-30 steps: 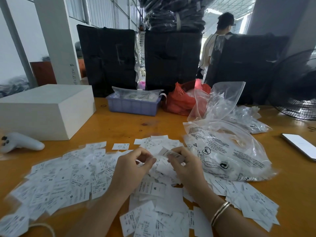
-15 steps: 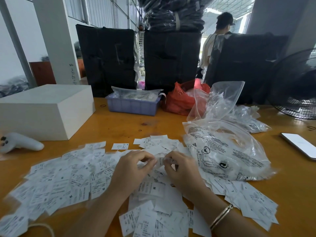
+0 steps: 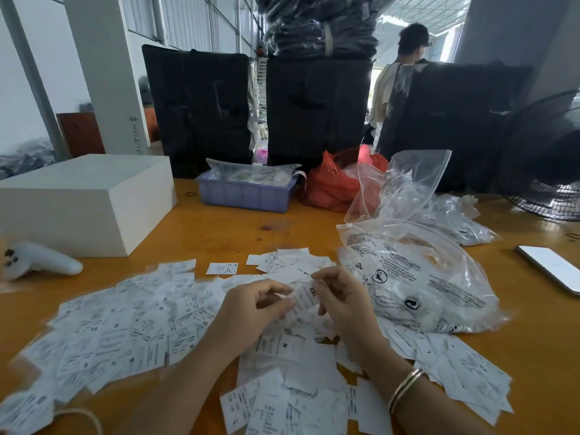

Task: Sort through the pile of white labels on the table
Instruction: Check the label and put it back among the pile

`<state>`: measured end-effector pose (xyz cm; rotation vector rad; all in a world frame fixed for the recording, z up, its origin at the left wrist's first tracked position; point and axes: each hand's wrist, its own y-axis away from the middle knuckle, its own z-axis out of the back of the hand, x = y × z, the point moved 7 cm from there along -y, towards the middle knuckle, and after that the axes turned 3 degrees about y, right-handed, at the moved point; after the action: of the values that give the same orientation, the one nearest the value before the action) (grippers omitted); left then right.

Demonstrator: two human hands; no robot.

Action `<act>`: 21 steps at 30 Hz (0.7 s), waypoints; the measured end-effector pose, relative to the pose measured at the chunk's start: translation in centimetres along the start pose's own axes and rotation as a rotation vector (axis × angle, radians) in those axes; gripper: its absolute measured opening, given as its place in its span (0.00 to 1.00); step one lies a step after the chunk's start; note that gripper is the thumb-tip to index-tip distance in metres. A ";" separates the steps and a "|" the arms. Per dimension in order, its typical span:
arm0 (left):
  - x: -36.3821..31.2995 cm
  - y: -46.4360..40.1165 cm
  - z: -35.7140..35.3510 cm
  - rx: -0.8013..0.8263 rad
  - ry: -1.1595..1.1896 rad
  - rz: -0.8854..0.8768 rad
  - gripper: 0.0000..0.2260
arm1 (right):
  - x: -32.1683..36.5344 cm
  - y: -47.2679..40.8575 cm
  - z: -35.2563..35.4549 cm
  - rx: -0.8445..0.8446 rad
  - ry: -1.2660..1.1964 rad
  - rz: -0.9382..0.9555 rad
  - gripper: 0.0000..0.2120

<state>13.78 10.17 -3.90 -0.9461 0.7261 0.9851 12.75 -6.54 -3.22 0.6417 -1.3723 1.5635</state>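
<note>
A person's 2 hands meet over the middle of a pile of white labels (image 3: 131, 334) spread across the near half of an orange wooden table (image 3: 219, 233). The right hand (image 3: 342, 301) and the left hand (image 3: 254, 306), fingers curled, together pinch 1 label (image 3: 306, 296) marked "XXL", lifted just above the heap.

The sorting looks to be at an early or middle stage: most labels lie loose and overlapping from the near left edge to the near right edge, and no tidy stacks by size are visible. A flatter, fanned spread sits toward the left edge, and 1 single label (image 3: 222, 268) lies apart just beyond the pile, toward the far side; whether either is a sorted group cannot be told.

Legible size marks in the heap include "S", "XS", "M" and "L"; the finer print is too blurred to read.

A clear plastic bag (image 3: 417, 277) printed with black warning text and recycling-style symbols rests against the pile's right side, its wording unreadable. Near the far edge stand a lilac plastic basket (image 3: 244, 196) holding more bagged items and a red bag (image 3: 329, 186). A white box (image 3: 84, 202) and a white handheld controller (image 3: 40, 260) sit toward the left edge; a phone (image 3: 552, 268) lies at the right edge. A gold bangle (image 3: 405, 389) circles the right wrist.
</note>
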 end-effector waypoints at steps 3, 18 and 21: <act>0.4 -0.1 -0.2 0.000 0.051 0.053 0.05 | 0.2 0.3 -0.9 0.086 0.014 0.008 0.13; 0.9 0.1 0.6 -0.210 0.234 0.149 0.03 | 1.1 0.6 -1.6 0.111 0.232 0.103 0.09; 1.2 0.0 0.9 -0.233 0.227 0.157 0.01 | 1.3 0.7 -1.4 0.105 0.204 0.087 0.12</act>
<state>14.35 11.43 -4.55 -1.2324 0.8988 1.1285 11.88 -4.80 -2.77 0.4758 -1.1856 1.7295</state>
